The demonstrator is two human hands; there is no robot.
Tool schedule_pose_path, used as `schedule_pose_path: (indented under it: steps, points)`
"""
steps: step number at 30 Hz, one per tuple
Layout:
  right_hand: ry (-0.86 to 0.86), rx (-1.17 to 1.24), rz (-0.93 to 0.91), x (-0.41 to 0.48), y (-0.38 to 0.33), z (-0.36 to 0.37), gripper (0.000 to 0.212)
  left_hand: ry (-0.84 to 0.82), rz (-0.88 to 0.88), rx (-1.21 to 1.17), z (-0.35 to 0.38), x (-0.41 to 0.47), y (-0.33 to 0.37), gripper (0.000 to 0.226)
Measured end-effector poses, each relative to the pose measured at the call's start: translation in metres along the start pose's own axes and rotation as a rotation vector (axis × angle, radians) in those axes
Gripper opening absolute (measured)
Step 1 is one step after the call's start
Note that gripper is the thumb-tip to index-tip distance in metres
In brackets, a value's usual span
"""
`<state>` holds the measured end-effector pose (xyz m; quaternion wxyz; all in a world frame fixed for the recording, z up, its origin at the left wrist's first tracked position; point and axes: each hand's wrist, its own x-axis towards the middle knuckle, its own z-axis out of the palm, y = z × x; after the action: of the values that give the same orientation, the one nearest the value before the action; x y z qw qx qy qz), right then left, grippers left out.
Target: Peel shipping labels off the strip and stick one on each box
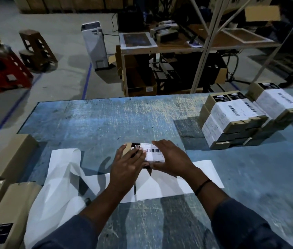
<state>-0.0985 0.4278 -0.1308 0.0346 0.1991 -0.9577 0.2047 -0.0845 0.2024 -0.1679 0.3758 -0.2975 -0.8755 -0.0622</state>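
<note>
On the table (106, 119), left hand (126, 164) fingers press flat on the label (153, 152) while the right hand (171, 159) grips the box (126, 147); labelled stack (241, 114) to its right, bare cartons (7, 203) left still waiting

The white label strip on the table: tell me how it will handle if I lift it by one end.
Probably floppy: the label strip already loops and curls up at its left end. It is likely very light, so it may slide on the table or trail after the lifted end. The thin paper looks easy to crease.
</note>
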Motion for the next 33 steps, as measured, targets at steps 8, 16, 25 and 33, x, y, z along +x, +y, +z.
schedule_pose_path:
  steps: [8,16,25,33]
  points:
    - [0.203,0.051,0.096,-0.014,-0.009,-0.007,0.083,0.125,-0.053,-0.222,-0.01,0.017,-0.008,0.012]
    - [0.603,-0.045,0.258,-0.022,-0.003,-0.089,0.06,0.281,-0.231,-0.386,-0.032,0.106,0.046,0.008]
    - [0.776,-0.282,0.567,-0.029,0.093,-0.205,0.051,0.02,-0.261,-0.514,-0.009,0.22,0.127,0.017]
    - [0.733,-0.5,0.59,-0.039,0.148,-0.213,0.056,-0.223,-0.323,-0.494,0.038,0.3,0.18,0.027]
